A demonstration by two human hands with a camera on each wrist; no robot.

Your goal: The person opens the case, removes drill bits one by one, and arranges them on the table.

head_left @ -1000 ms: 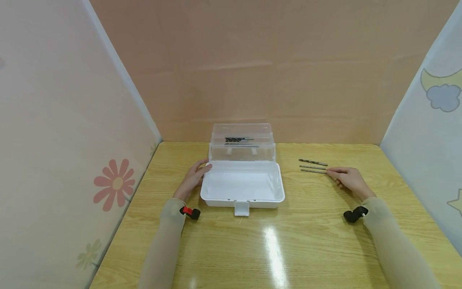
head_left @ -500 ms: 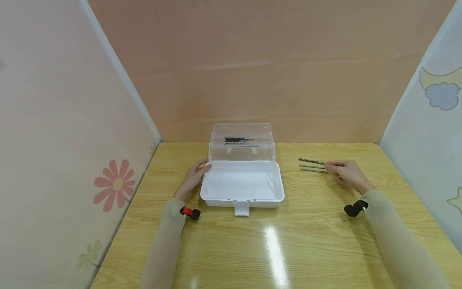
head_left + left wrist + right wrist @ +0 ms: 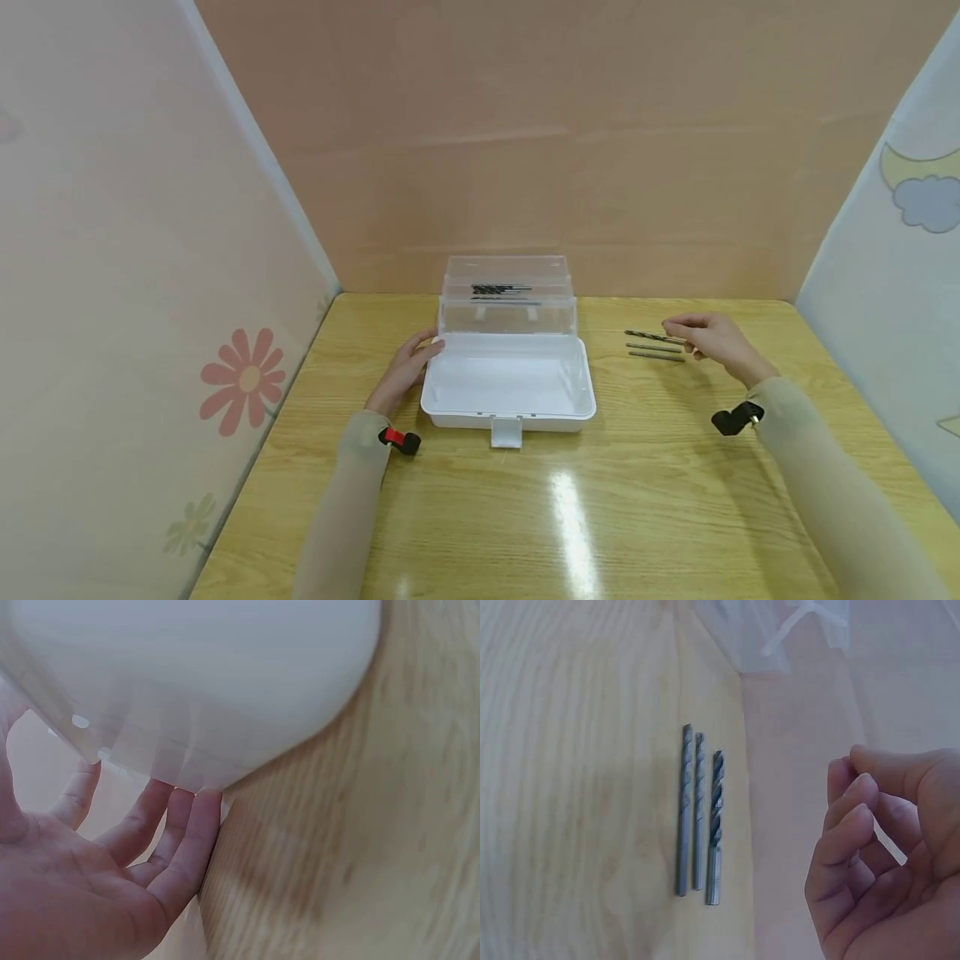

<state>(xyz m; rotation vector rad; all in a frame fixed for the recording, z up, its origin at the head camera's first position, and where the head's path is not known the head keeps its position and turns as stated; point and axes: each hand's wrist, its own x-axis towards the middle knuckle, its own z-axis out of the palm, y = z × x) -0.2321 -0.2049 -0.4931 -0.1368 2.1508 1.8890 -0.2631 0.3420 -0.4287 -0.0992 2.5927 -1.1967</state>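
On the wooden table (image 3: 637,500): open white box (image 3: 508,385) at centre, three drill bits (image 3: 654,347) lying to its right.

At the box's left rear corner, the left hand (image 3: 405,372) lay with fingers (image 3: 184,832) straight and relaxed, their tips touching the white wall and gripping nothing. The clear lid (image 3: 508,293) stood raised behind the white base, with further dark drill bits (image 3: 498,289) visible through it. Over the table to the right of the box, the right hand (image 3: 712,340) hovered with fingers (image 3: 847,825) loosely curled and nothing held between them. The three bits lay parallel and close together on the wood, just beside the fingertips and apart from them in the wrist view; from the head view, contact with the rearmost bit could not be ruled out.
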